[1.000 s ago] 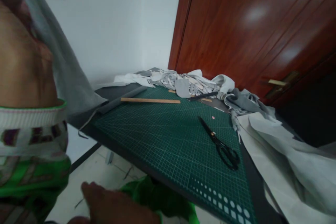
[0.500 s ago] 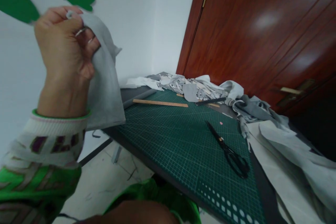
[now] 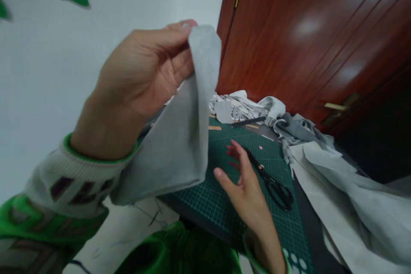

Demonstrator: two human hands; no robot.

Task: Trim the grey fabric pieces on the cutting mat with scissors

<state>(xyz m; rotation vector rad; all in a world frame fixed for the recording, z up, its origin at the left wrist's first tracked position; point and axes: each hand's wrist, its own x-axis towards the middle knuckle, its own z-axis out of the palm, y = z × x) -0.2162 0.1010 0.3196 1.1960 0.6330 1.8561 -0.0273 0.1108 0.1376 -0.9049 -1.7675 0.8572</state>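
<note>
Pinched between the fingers of my left hand (image 3: pixel 144 64) is the top of a grey cloth (image 3: pixel 180 137), which hangs down over the near left edge of the green cutting mat (image 3: pixel 221 205). My right hand (image 3: pixel 245 188) is over the mat, to the right of the cloth and not touching it, with fingers and thumb apart and nothing held. Black scissors (image 3: pixel 272 184) lie on the mat just right of my right hand, their blades pointing away. A small pink dot (image 3: pixel 260 147) is on the mat beyond them.
Grey and white scraps (image 3: pixel 239 107) are heaped at the table's far end, near a wooden strip (image 3: pixel 214 128) and a dark bar (image 3: pixel 248 121). Large pale sheets (image 3: pixel 353 192) lie along the right side. A reddish-brown door (image 3: pixel 298 51) stands behind.
My left hand has moved right with the cloth, which now hangs across the middle of the view. My right hand has come in over the mat with its fingers apart.
</note>
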